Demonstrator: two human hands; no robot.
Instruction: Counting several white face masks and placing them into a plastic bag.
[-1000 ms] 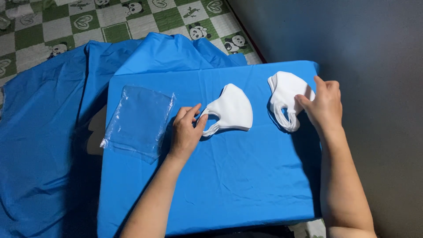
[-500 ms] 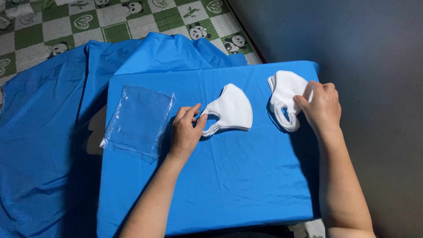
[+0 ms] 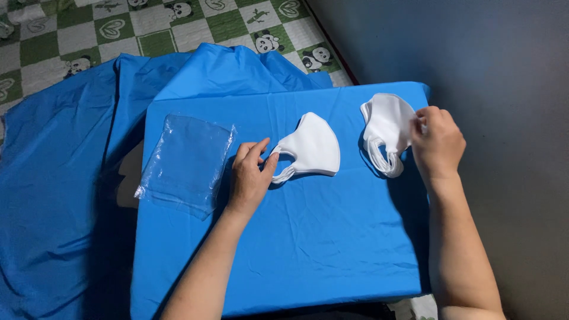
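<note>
A small stack of white face masks (image 3: 313,150) lies in the middle of a blue-covered table (image 3: 308,237). My left hand (image 3: 250,176) rests on the cloth with its fingertips touching the ear loops at the stack's left edge. A second pile of white masks (image 3: 385,131) lies near the table's right edge. My right hand (image 3: 437,144) pinches the upper right side of this pile's top mask. A clear plastic bag (image 3: 186,161) lies flat on the left part of the table.
Loose blue cloth (image 3: 59,178) spreads over the floor to the left and behind the table. A green and white checked mat with panda pictures (image 3: 148,26) covers the floor at the back. A grey wall (image 3: 504,118) stands close on the right.
My right hand has drawn its fingers together on the top mask of the right pile. My left hand stays at the middle stack.
</note>
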